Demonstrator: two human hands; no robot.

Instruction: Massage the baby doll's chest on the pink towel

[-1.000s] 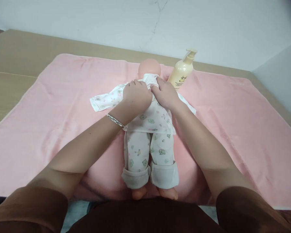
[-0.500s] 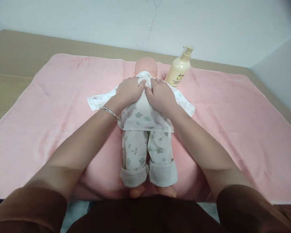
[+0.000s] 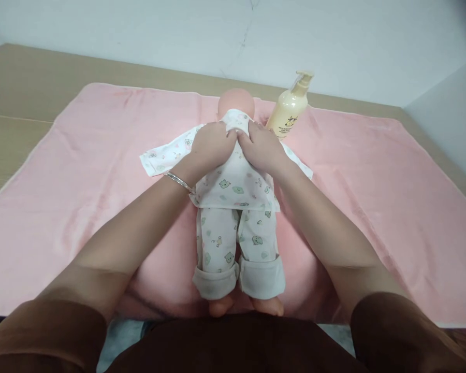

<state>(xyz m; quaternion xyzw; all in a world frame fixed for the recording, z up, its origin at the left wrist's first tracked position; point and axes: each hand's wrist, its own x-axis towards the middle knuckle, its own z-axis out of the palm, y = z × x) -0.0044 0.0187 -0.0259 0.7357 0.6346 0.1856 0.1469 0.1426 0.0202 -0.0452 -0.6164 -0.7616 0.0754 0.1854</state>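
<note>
A baby doll (image 3: 236, 101) lies on its body with its head away from me, dressed in a white shirt (image 3: 233, 184) and trousers (image 3: 219, 238) printed with small animals. Its bare feet point toward me. My left hand (image 3: 214, 145), with a silver bangle at the wrist, is closed on the upper part of the shirt below the collar. Beside it, my right hand (image 3: 262, 147) grips the shirt's other side. Both thumbs almost meet at the middle of the doll's body. Fingertips are partly hidden. The shirt's sleeves stretch out to either side.
A pink blanket (image 3: 101, 129) lies under the doll on a wooden table (image 3: 34, 72). Near the doll's head, to the right, stands a pale yellow pump bottle (image 3: 289, 111). A white wall (image 3: 159, 41) rises behind the table.
My hands have shifted slightly, with their fingers more curled. The bunched cloth near the collar has smoothed out, and more of the left sleeve shows. The view has moved a little.
</note>
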